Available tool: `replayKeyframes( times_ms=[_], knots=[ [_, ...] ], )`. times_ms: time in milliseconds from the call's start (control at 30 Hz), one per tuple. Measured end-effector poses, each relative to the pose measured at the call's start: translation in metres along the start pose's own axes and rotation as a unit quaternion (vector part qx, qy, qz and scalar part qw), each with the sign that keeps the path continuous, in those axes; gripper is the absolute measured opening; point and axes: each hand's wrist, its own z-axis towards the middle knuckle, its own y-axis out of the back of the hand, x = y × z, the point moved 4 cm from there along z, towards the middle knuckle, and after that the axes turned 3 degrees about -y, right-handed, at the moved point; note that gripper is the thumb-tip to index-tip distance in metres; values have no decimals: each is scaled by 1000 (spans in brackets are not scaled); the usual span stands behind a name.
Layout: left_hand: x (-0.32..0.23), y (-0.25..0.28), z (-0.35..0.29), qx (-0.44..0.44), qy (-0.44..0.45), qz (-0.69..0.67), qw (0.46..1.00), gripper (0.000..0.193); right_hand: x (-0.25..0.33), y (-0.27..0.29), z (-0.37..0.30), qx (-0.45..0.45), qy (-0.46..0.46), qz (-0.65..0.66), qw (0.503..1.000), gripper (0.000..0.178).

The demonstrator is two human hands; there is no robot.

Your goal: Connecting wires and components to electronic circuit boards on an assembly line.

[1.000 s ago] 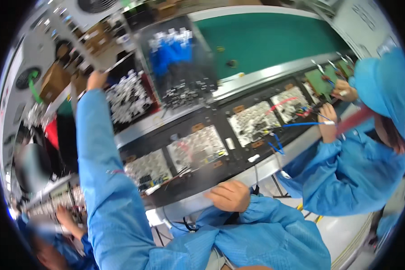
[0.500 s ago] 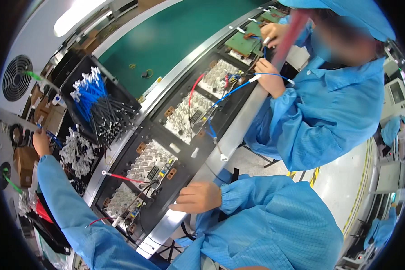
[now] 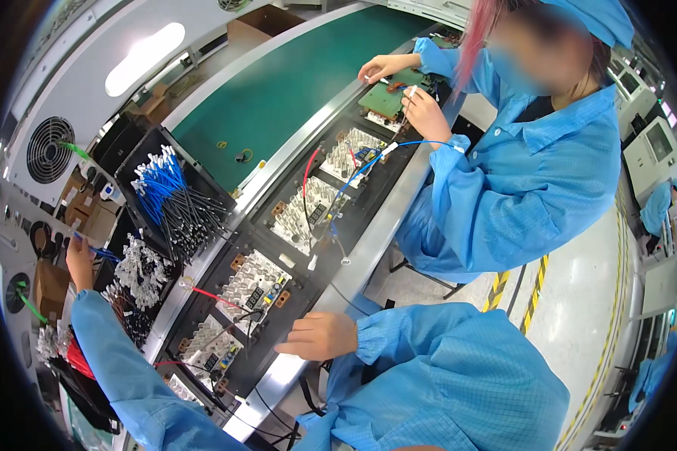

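At the far left my left hand is closed with its fingertips on a thin blue wire, beside the bins. My right hand rests on the metal rail along the near edge of the line, fingers loosely stretched and nothing in them. Between my arms lie circuit boards with white component clusters, one board with a red wire and another board nearer to me. They sit in a black tray.
A black bin of blue and black wires stands beyond the trays, with white connectors next to it. The green belt runs behind. On the right, a co-worker in a blue smock handles wires over a green board.
The whole view has shifted a little. My left hand stays near the blue wires and my right hand on the rail. The co-worker's hands have moved further apart over the green board.
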Motion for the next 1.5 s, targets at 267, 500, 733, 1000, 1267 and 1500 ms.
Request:
replayKeyframes(
  times_ms=[267, 500, 733, 1000, 1267, 1500],
  knots=[
    [-86, 0, -19, -105, -14, -179, 978, 32, -16, 14, 3, 15, -26, -38, 999, 34],
    [-164, 56, -46, -75, -42, -259, 962, 20, -21, 22, -3, 17, -34, 36, 999, 31],
    [-264, 102, -105, -19, -157, -250, 955, 19, -21, 39, -24, -104, -73, 251, 960, 17],
    [-477, 94, -239, 262, -266, -235, 898, 13, 18, 110, 53, -176, -117, 366, 906, 18],
    [-465, 63, -277, 368, -327, -262, 830, 14, 26, 107, 86, -73, -163, 309, 934, 13],
    [-315, 49, -120, 201, -251, -30, 946, 37, 16, 86, 47, -57, -146, 372, 915, 2]
  ],
)
